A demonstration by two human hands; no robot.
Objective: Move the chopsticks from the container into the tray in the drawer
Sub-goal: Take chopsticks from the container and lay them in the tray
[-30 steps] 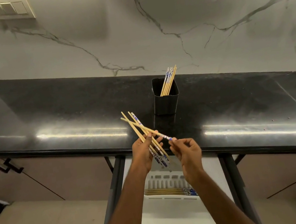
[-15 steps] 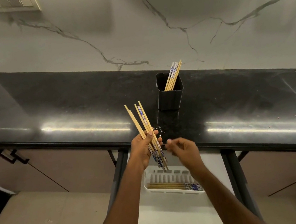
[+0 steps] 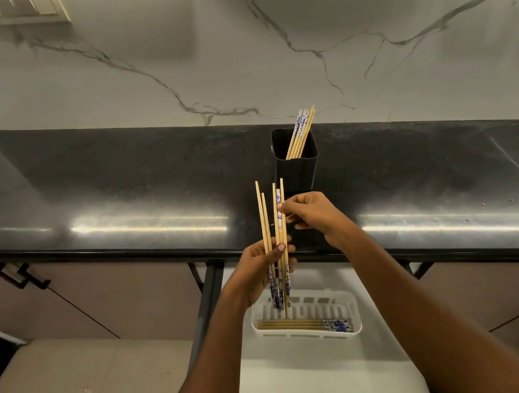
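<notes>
My left hand [image 3: 263, 268] grips a bundle of several bamboo chopsticks [image 3: 273, 228] with blue-and-white patterned ends, held nearly upright above the open drawer. My right hand [image 3: 314, 216] pinches the upper part of one chopstick in that bundle. Behind them on the black counter stands a black square container [image 3: 296, 170] with several more chopsticks [image 3: 300, 132] leaning in its right corner. Below my hands, a white slotted tray [image 3: 354, 308] sits in the white drawer [image 3: 315, 388] and holds several chopsticks [image 3: 298, 324] lying flat along its front side.
The glossy black counter [image 3: 115, 198] runs across the view below a marble wall with a switch plate [image 3: 24, 11] at upper left. Closed cabinet doors with black handles [image 3: 21, 276] flank the open drawer. Beige floor lies at lower left.
My left hand has turned the bundle more upright and gathered it together. My right hand rose from beside the bundle to pinch a chopstick near its top. The view has shifted slightly.
</notes>
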